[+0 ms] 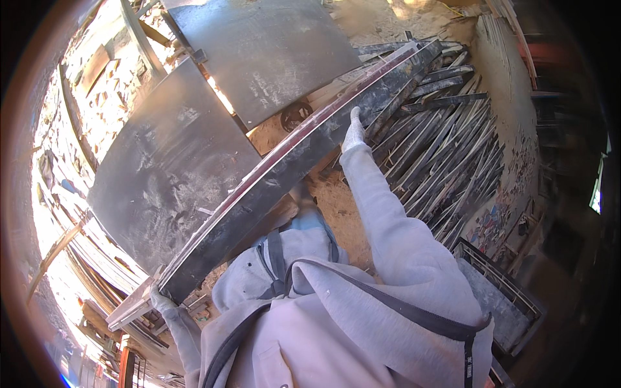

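Note:
A long dark board [294,168] slants across the middle, from my lower left to the upper right. Along its upper edge run a dull red band and pale strips. At its near left end, my gloved left hand [162,300] grips the corner, closed on it. My right hand [354,131], also in a pale glove, holds the board farther along its near face; some of its fingers are hidden. Beyond the board lie two large dark sheets, a nearer one [174,161] with scuffed whitish marks and a farther one [265,52].
A big heap of long thin wood strips [446,149] spreads on the right, beside a pale dusty wall. A metal-framed cart or table [495,301] stands at the lower right. Several more strips [97,265] and scattered scraps [103,71] lie on the left. Sandy ground shows below the board.

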`<control>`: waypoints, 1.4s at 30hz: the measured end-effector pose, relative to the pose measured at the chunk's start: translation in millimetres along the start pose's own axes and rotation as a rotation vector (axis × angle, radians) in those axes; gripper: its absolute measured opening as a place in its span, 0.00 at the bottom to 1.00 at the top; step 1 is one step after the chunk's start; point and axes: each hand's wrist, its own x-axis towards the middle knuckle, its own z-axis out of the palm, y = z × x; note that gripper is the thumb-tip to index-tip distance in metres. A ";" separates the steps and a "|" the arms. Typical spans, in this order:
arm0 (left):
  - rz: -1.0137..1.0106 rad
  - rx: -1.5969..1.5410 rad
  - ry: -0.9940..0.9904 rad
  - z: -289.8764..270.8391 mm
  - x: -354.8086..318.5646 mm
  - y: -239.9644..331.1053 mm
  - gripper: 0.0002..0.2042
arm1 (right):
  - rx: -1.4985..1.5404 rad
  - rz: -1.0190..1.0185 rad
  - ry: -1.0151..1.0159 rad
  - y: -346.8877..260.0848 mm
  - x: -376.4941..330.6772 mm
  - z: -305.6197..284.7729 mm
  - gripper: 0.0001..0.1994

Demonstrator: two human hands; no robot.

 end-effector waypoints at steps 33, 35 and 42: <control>1.076 1.118 -0.715 269.9 -171.9 42.1 0.39 | 0.258 -0.227 -0.174 -130.7 -48.0 -66.1 0.32; 1.054 1.112 -0.735 267.2 -165.3 38.4 0.38 | 0.299 -0.199 -0.218 -130.4 -39.5 -73.3 0.31; 1.033 1.078 -0.633 232.9 -148.1 22.6 0.34 | 0.308 -0.123 -0.289 -93.8 -87.2 -30.7 0.32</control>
